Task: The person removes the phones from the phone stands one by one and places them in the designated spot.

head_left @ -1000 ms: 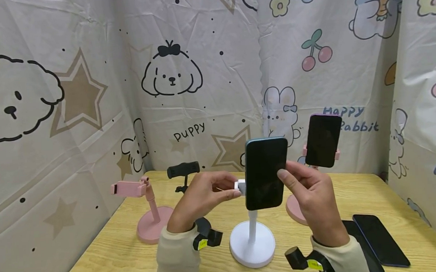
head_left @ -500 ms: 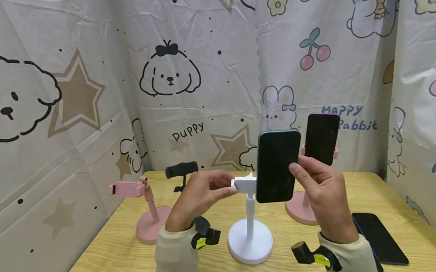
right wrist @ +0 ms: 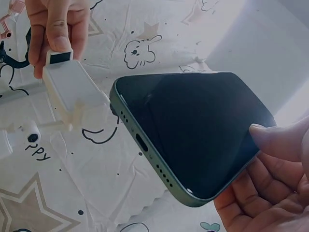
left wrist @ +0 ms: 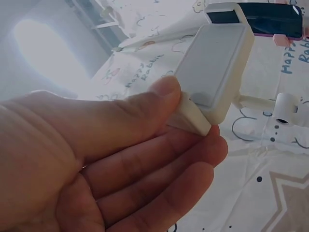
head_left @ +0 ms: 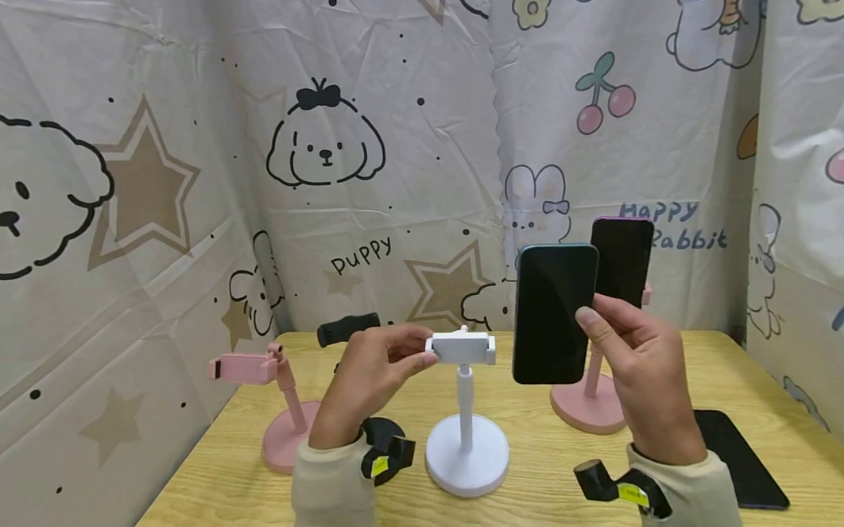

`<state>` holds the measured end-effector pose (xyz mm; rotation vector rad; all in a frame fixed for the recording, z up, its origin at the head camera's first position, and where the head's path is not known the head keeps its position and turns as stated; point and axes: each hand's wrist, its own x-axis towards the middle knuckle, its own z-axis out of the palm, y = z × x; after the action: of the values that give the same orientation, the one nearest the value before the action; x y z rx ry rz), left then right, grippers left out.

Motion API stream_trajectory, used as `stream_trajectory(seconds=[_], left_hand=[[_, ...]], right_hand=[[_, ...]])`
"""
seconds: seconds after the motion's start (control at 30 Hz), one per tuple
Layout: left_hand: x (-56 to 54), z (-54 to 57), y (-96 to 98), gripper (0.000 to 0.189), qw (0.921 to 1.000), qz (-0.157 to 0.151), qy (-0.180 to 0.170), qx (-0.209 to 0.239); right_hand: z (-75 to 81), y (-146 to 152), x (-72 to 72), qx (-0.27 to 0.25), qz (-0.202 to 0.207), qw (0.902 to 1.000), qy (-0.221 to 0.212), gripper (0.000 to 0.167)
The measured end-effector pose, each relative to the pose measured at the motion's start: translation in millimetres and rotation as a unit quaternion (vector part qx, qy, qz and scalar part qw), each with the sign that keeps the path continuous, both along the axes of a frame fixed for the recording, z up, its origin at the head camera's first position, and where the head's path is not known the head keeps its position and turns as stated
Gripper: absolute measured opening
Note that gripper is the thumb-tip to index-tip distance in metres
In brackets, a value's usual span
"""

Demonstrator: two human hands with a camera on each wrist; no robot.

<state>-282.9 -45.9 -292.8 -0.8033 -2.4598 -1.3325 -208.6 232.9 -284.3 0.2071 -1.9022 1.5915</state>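
Observation:
A white phone stand point(head_left: 464, 389) with a round base stands in the middle of the table. My left hand point(head_left: 371, 378) pinches the left jaw of its clamp point(head_left: 464, 349) between thumb and fingers; the left wrist view shows the clamp's flat face point(left wrist: 210, 63) close up. To the right of the clamp, my right hand point(head_left: 642, 371) holds a smartphone point(head_left: 555, 312) upright by its right edge, thumb on the dark screen. In the right wrist view the phone's green edge point(right wrist: 149, 157) with its charging port shows, apart from the clamp.
A pink stand point(head_left: 289, 406) and a black stand point(head_left: 349, 328) are at the left. Behind my right hand, another pink stand point(head_left: 590, 402) carries a phone point(head_left: 625, 253). A dark phone point(head_left: 743, 461) lies on the table point(head_left: 549, 496) at the right. Printed curtains point(head_left: 335, 244) surround the table.
The smartphone has moved right, away from the white stand's clamp, which now shows whole. My left hand keeps its pinch on the clamp, and the stand sits slightly further left in view.

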Motion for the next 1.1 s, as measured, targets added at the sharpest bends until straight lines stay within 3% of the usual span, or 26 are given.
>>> stream_trajectory(seconds=[0.27,0.43,0.8,1.1], left_hand=[[-1.5,0.1,-6.9,0.023,0.9992,0.035,0.015,-0.009],[-2.5,0.3,-11.8,0.023,0.9986,0.051,0.015,-0.011],[-2.8,1.2,-16.4,0.020,0.9984,0.052,0.022,-0.008],[-4.3,-0.5,-17.7,0.022,0.9982,0.057,0.006,-0.015]], right_hand=[[-0.5,9,-1.3,-0.017,-0.001,0.9998,-0.003,0.036],[-0.1,13,-1.7,-0.003,-0.024,0.9995,-0.020,0.039],[0.0,22,-1.8,-0.020,-0.021,0.9992,-0.029,0.044],[-2.3,28,-2.8,0.026,-0.025,0.9970,-0.068,0.048]])
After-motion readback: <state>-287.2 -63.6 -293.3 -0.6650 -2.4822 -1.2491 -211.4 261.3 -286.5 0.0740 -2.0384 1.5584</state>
